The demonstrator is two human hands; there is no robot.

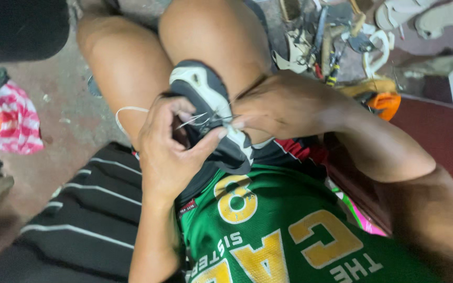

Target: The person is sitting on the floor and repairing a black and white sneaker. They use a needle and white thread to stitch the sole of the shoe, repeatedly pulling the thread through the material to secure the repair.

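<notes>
Left hand (166,149) pinches white thread (127,111), right hand (284,105) clamps black-and-white shoe (211,110) on knee; shoe looks light, flexible, best gripped at sole edge.

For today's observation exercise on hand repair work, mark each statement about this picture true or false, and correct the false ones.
1. Both hands are on a black and white shoe. True.
2. The shoe lies flat on the floor. False: it rests against the person's knee, up on the lap.
3. Pale thread runs between the left hand and the right hand. True.
4. The person wears a plain blue shirt. False: it is a green jersey with yellow lettering.
5. A red and white striped cloth lies on the floor at the left of the picture. True.
6. The tools lie in a closed box. False: they lie loose in a heap beyond the knee.
</notes>
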